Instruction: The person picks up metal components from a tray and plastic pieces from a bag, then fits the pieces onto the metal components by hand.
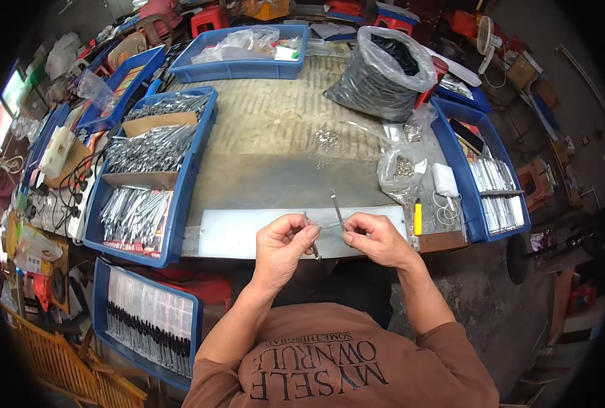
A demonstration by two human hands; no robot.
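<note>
Both of my hands are raised over a white board (231,231) at the table's near edge. My left hand (283,250) is closed, thumb against fingers, on a short slim metal rod (316,252) whose ends show above and below the fingertips. Between the thumb and fingers of my right hand (379,239) is a slim metal strip (336,209), tilted with its upper end pointing away from me. The two pieces are apart, and their exact kind is too small to make out.
Blue trays of metal rods (136,214) line the left side, and another blue tray (483,224) stands right. A sack of dark pieces (384,75) sits far right. Tiny metal parts (327,141) lie mid-table, left of a small-parts bag (401,170) and a yellow-handled tool (418,217).
</note>
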